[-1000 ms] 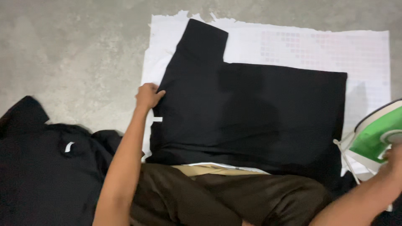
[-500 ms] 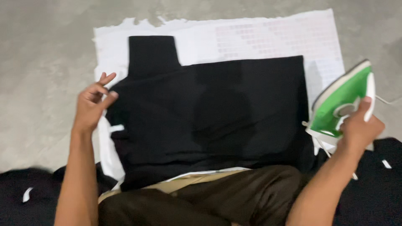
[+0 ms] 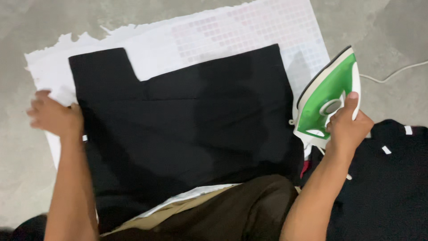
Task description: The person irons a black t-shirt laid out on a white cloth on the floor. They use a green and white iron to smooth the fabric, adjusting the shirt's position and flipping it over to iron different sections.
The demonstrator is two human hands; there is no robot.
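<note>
One black garment (image 3: 187, 129) lies flat across the middle of the view, spread on a white cloth (image 3: 249, 35) over the grey concrete floor (image 3: 26, 27). It reads as a matte, nearly creaseless rectangle with a narrower square-cornered tab jutting up at its upper left. At its left edge the left hand (image 3: 53, 117) rests with fingers curled loosely at the garment's border, where black meets white; whether it pinches the fabric or only presses on it cannot be told. Half a second ago that hand was lifted with fingers spread above the edge; now it is down against it, and the whole layout sits rotated a little in view.

The white cloth has a ragged upper left margin and a faint pinkish grid pattern toward its upper right. Further right, the right hand (image 3: 347, 127) is clenched around the handle of a green and white iron (image 3: 327, 100), a glossy plastic wedge tilted on edge just beside the garment's right side, closer to it than before. A thin white cord (image 3: 392, 73) trails across the floor, and a heap of dark clothing (image 3: 383, 187) with small white tags lies at the lower right.
</note>
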